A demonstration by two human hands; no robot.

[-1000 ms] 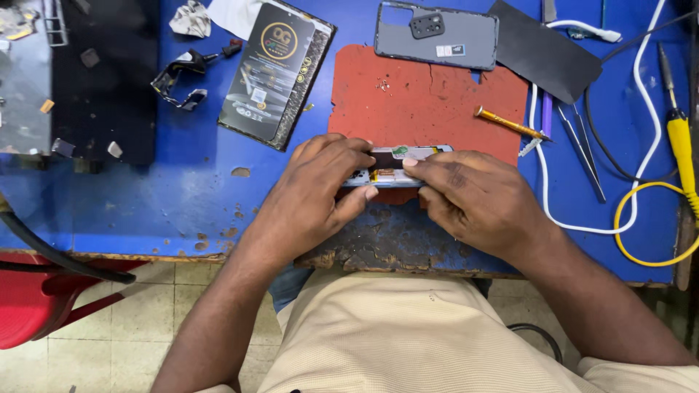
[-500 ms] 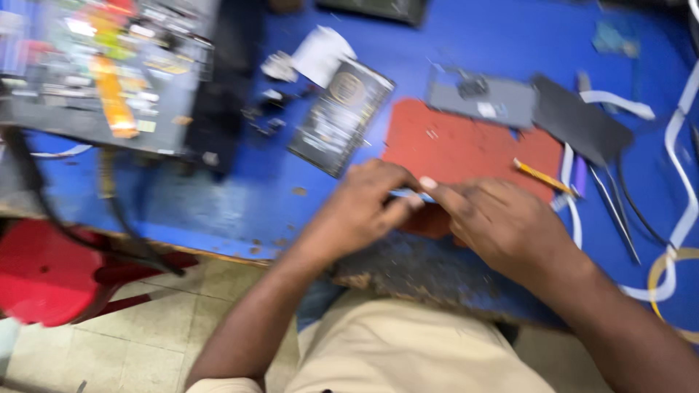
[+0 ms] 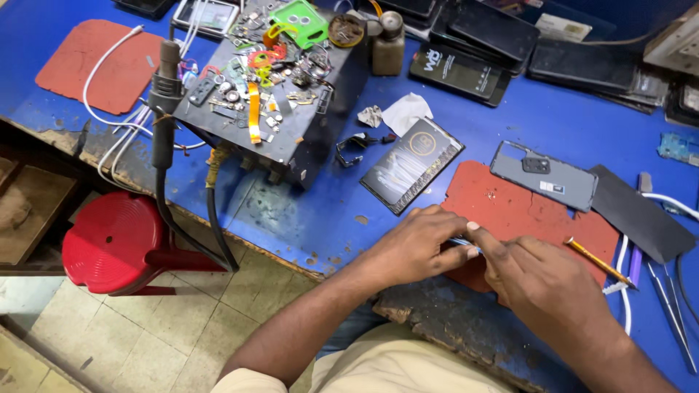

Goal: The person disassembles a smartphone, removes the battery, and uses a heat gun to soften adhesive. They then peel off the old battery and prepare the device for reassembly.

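My arms are bare right down to the wrists, no sleeves, no watch, no rings on either of my hands. My left hand (image 3: 419, 247) and right hand (image 3: 542, 284) have short, pale nails. Below them I wear light beige trousers (image 3: 378, 360), plain cloth

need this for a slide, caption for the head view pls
Left hand and right hand pinch a small part over a red mat on a blue workbench.
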